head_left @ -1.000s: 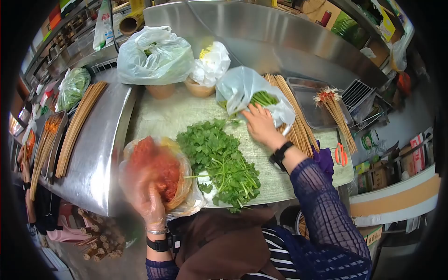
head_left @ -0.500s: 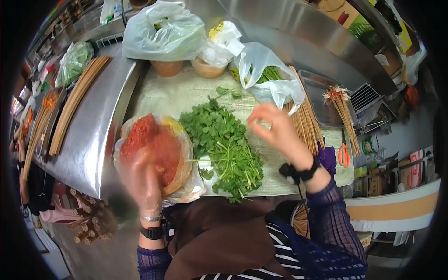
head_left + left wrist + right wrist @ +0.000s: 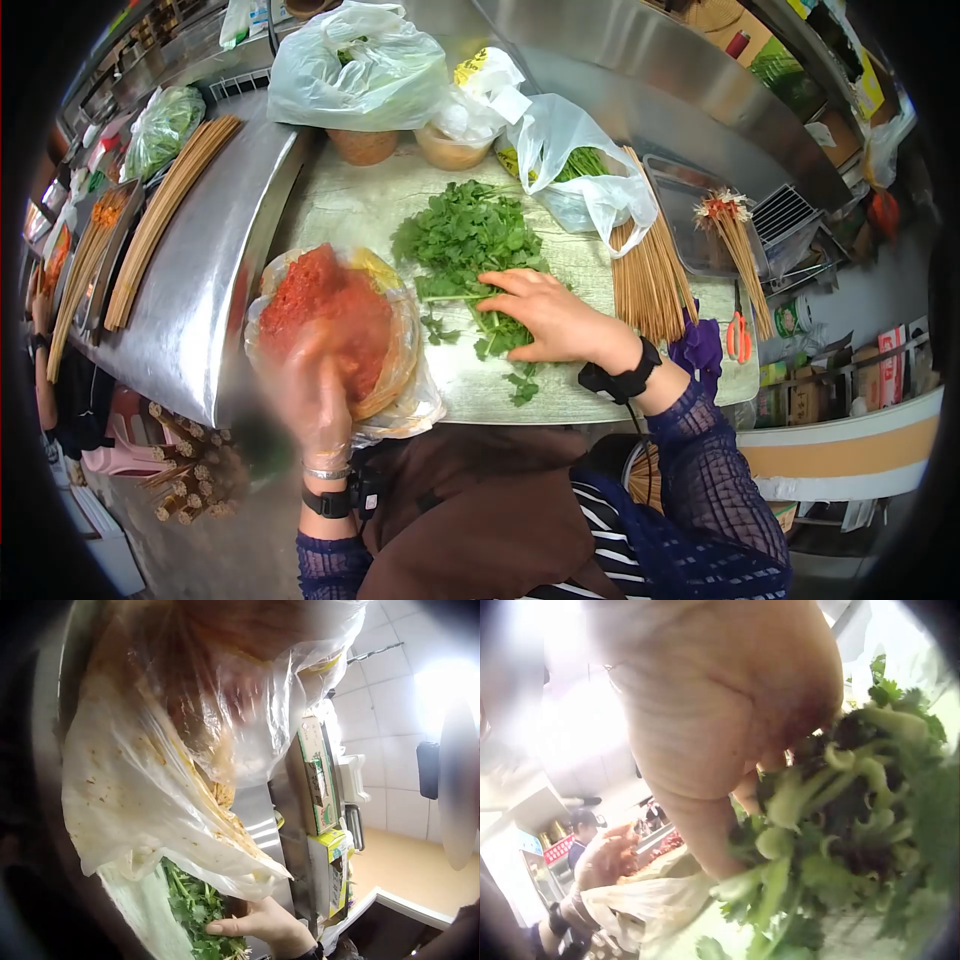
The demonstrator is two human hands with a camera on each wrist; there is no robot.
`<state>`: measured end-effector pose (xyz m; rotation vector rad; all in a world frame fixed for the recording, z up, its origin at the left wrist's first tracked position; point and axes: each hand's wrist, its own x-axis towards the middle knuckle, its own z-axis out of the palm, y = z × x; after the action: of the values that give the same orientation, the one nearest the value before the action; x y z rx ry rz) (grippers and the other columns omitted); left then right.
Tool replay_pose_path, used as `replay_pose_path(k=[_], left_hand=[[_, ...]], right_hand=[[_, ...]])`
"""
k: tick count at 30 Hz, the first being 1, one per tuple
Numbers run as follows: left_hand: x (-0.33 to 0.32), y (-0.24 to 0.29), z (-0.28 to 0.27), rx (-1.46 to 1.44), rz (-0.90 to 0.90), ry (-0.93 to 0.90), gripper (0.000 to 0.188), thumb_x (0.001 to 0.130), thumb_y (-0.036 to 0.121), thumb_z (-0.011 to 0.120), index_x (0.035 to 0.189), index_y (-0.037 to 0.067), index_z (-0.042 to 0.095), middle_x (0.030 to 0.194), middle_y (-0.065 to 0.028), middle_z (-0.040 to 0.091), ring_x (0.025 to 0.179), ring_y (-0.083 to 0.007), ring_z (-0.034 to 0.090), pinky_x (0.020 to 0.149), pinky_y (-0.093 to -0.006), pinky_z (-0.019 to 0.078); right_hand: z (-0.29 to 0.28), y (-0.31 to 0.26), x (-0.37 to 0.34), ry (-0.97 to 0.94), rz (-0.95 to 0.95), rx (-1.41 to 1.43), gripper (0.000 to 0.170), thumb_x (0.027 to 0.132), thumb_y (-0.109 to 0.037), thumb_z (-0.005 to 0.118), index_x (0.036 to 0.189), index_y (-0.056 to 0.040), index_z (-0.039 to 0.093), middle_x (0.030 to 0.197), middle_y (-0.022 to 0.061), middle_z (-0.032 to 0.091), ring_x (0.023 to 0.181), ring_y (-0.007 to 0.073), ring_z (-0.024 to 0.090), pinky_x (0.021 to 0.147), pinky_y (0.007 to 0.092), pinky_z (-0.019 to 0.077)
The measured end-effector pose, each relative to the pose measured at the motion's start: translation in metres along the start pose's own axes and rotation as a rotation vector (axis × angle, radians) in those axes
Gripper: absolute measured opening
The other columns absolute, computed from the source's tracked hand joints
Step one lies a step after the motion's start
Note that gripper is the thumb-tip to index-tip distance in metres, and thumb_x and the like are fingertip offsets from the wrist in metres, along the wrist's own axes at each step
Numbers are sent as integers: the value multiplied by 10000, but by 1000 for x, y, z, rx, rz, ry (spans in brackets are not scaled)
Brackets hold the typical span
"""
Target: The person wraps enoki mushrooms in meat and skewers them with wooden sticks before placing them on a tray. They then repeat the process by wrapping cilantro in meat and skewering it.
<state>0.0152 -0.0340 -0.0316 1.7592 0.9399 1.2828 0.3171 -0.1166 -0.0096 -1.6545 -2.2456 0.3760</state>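
Note:
My right hand (image 3: 555, 318) grips the stem end of the leafy greens (image 3: 462, 240), its fingers over the top and its thumb at the near side. Thumb and greens (image 3: 191, 907) also show in the left wrist view, below the stained plastic bag (image 3: 135, 780). Curled stems (image 3: 795, 795) lie against the fingers in the right wrist view. Over the near left part of a plastic-lined bowl of red minced filling (image 3: 305, 290) is my left hand (image 3: 312, 390), blurred in the head view. The right wrist view shows that hand (image 3: 607, 859) with loosely bent fingers; contact with the filling is unclear.
Behind the greens stand a large bag (image 3: 355, 75), a small bowl (image 3: 452, 150) and an open bag of green stalks (image 3: 590, 180). Skewers (image 3: 645, 280), a metal tray (image 3: 685, 250) and orange-handled scissors (image 3: 739, 338) lie at the right. More skewers (image 3: 170, 220) lie left.
From the bag of stalks, my right hand has come down and left onto the greens. Their stem end has shifted up and left, leaving a small sprig near the front edge. My left hand remains over the bowl.

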Motion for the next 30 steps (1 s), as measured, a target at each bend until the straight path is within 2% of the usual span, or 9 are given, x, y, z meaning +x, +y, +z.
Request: replay_pose_path(k=[3, 4, 7, 8, 10, 13, 19, 24, 30], left_hand=[[-3, -2, 0, -90, -108, 27, 267, 894, -47, 486, 1150, -38, 560, 1203, -141, 576, 1065, -185, 571, 925, -299, 445], [-1, 1, 2, -63, -15, 46, 268, 892, -57, 478, 1144, -34, 565, 1179, -132, 583, 1015, -164, 589, 842, -261, 481], [-2, -1, 0, -129, -76, 34, 272, 891, -60, 479, 1147, -31, 565, 1176, -128, 583, 1008, -161, 589, 843, -259, 479], [-2, -2, 1, -124, -63, 51, 269, 894, -49, 486, 1150, -25, 565, 1151, -127, 592, 914, -147, 591, 784, -248, 487], [-2, -6, 3, -112, -36, 86, 266, 898, -27, 502, 1157, -13, 563, 1100, -124, 610, 727, -120, 596, 666, -226, 502], [-1, 2, 2, -127, -59, 71, 253, 892, -50, 493, 1135, -35, 565, 1182, -129, 584, 1066, -175, 562, 956, -308, 421], [-1, -1, 1, -93, -51, 50, 242, 887, -44, 499, 1117, -37, 571, 1176, -132, 589, 1076, -185, 563, 958, -312, 420], [-2, -4, 0, -66, -27, 48, 236, 887, -37, 506, 1113, -38, 574, 1171, -139, 592, 1092, -201, 563, 964, -322, 419], [1, -2, -1, -72, 10, 13, 243, 877, -51, 514, 1111, -39, 576, 1182, -150, 589, 1101, -213, 562, 971, -333, 417]], right_hand=[[-22, -11, -4, 53, 61, 89, 560, 656, -145, 724, 1190, -91, 564, 1380, 141, 425, 1254, 344, 389, 1038, 453, 334], [-28, -16, -2, 193, 39, 154, 429, 687, -125, 698, 1106, -89, 610, 1235, 141, 528, 1144, 335, 489, 948, 415, 417], [-32, -20, 9, 194, 140, 223, 250, 706, -59, 635, 955, -75, 649, 996, 120, 593, 956, 323, 575, 791, 371, 490], [-20, -22, 17, 299, 23, 100, 96, 724, -33, 619, 813, -65, 638, 815, 94, 562, 804, 290, 592, 653, 357, 497], [6, -9, 24, 219, 1, -144, 81, 722, -56, 650, 798, -69, 627, 818, 92, 554, 808, 281, 590, 649, 367, 492], [15, -4, 26, 159, 17, -226, 119, 714, -44, 686, 815, -56, 624, 845, 77, 558, 800, 254, 595, 660, 364, 483], [-24, -19, 20, 325, 100, 71, 146, 746, -36, 682, 861, -42, 592, 813, 98, 577, 694, 268, 594, 606, 355, 484], [6, -23, 49, 308, -58, -217, 107, 747, -51, 629, 853, -42, 615, 757, 103, 590, 677, 278, 617, 567, 372, 506], [42, -29, 72, 138, 63, -400, 96, 641, -24, 595, 727, -45, 632, 776, 122, 581, 662, 289, 625, 544, 365, 514]])
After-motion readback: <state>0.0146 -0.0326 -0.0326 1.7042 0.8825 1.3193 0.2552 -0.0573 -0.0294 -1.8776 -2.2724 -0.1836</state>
